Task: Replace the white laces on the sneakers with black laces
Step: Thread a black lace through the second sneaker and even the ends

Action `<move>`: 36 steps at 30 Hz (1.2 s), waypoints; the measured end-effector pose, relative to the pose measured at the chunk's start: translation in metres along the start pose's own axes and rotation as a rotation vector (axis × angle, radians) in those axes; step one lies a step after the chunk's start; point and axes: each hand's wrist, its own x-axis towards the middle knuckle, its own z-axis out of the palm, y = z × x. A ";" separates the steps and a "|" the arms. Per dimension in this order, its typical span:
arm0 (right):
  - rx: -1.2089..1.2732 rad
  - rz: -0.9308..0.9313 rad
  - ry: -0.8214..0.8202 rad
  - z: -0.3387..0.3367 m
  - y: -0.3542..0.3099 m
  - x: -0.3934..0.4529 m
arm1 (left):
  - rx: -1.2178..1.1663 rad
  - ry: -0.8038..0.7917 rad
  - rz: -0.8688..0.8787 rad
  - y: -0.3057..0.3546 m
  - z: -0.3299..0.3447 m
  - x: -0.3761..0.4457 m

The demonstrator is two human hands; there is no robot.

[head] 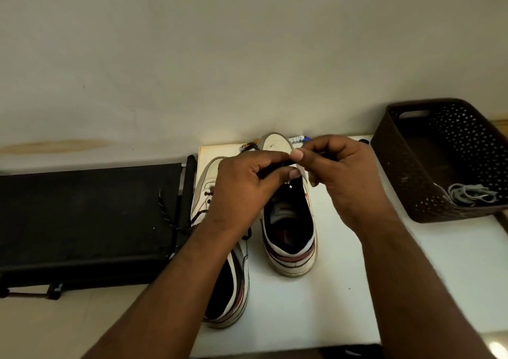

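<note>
Two white sneakers stand side by side on a white table [343,290], toes toward the wall. The left sneaker [233,284] carries a black lace, whose speckled ends [166,215] trail off to the left. The right sneaker [288,229] has an open, unlaced throat. Above it, my left hand [244,188] and my right hand [343,171] pinch a black lace [277,165] between them, fingers closed on it. Most of that lace is hidden inside my hands.
A dark perforated basket [406,171] sits at the table's right, with pale grey-white laces [472,193] inside. A black bench or stand [88,221] lies left of the table. Pens or markers [298,139] rest against the wall behind the shoes.
</note>
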 end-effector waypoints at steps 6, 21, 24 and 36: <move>0.106 0.031 0.000 0.009 0.001 -0.003 | -0.090 0.058 0.028 0.002 0.008 -0.001; -0.371 0.377 -0.122 -0.013 0.009 0.002 | 0.296 -0.087 -0.151 -0.011 0.012 0.000; -0.295 0.446 -0.085 -0.015 0.007 0.003 | 0.325 -0.115 -0.165 -0.011 0.013 -0.002; -0.182 0.528 -0.021 -0.007 0.015 0.001 | 0.665 -0.066 0.043 -0.019 0.022 -0.012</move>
